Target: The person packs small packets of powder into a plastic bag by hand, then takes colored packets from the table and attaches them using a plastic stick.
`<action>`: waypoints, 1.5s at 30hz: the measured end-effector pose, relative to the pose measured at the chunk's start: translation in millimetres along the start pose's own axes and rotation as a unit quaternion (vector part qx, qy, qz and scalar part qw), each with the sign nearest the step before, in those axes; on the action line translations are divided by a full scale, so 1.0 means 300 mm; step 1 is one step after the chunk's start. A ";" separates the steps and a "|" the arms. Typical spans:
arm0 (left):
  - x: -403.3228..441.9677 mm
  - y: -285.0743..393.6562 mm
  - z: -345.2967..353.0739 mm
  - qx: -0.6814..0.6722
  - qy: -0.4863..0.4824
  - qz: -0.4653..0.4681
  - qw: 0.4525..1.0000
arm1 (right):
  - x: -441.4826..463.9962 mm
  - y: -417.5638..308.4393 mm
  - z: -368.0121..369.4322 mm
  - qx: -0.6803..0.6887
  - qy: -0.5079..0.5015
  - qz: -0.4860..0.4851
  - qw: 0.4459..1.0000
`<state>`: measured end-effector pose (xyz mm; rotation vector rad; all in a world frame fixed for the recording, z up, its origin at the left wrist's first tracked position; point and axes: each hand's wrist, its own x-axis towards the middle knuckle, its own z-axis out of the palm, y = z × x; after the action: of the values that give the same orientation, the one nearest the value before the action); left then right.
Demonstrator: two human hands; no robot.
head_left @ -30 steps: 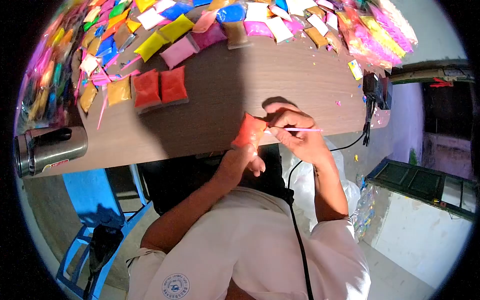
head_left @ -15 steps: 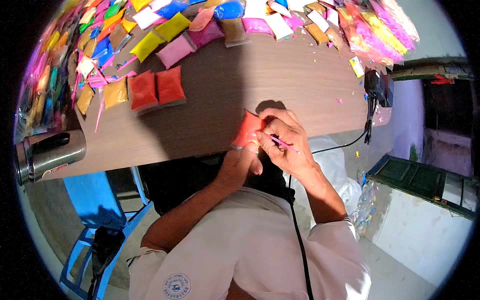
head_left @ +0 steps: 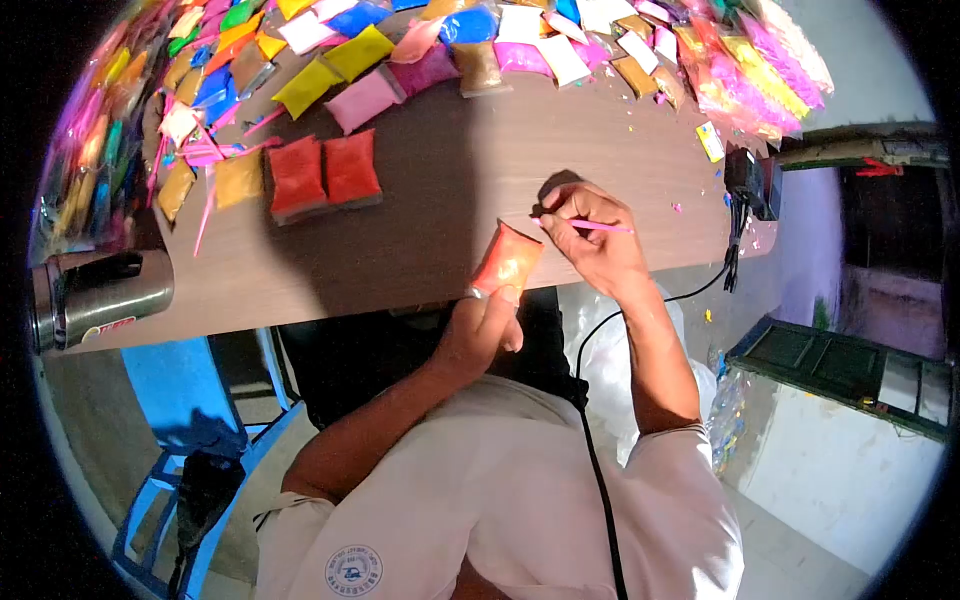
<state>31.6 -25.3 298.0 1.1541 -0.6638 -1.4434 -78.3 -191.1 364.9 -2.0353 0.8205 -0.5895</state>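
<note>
Between the thumb and fingers of my left hand [head_left: 487, 325] is a small red-orange packet [head_left: 508, 258], held by its lower end and tilted near the table's front edge. Light glares off its clear film. My right hand [head_left: 600, 240] is apart from the packet, to its right, pinching a thin pink plastic stick [head_left: 595, 226]. Two red packets [head_left: 325, 175] lie side by side on the table to the left, with a tan packet [head_left: 240, 180] beside them.
Many coloured packets [head_left: 365, 100] cover the back of the brown table [head_left: 600, 130]. A metal flask [head_left: 110, 295] lies at the left edge. Black cables [head_left: 738, 215] hang at the right edge. A blue chair [head_left: 180, 395] stands at the lower left.
My right hand has drawn away from the red-orange packet, up and to the right, with the pink stick still in it. The left hand keeps its hold on the packet.
</note>
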 end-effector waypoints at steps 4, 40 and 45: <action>0.007 -0.025 0.002 -0.020 0.002 0.006 1.000 | -0.026 -0.115 0.002 0.021 -0.063 -0.051 0.996; 0.014 -0.056 -0.002 0.009 -0.033 0.015 0.999 | 0.024 -0.054 0.075 -0.045 -0.018 -0.070 0.996; 0.035 -0.172 -0.072 0.007 -0.021 -0.037 0.999 | 0.164 -0.062 0.154 0.012 -0.017 -0.153 0.988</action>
<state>31.2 -19.6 241.4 1.1739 -0.6674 -1.5309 -8.4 -194.5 360.9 -2.1594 0.4803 -0.7287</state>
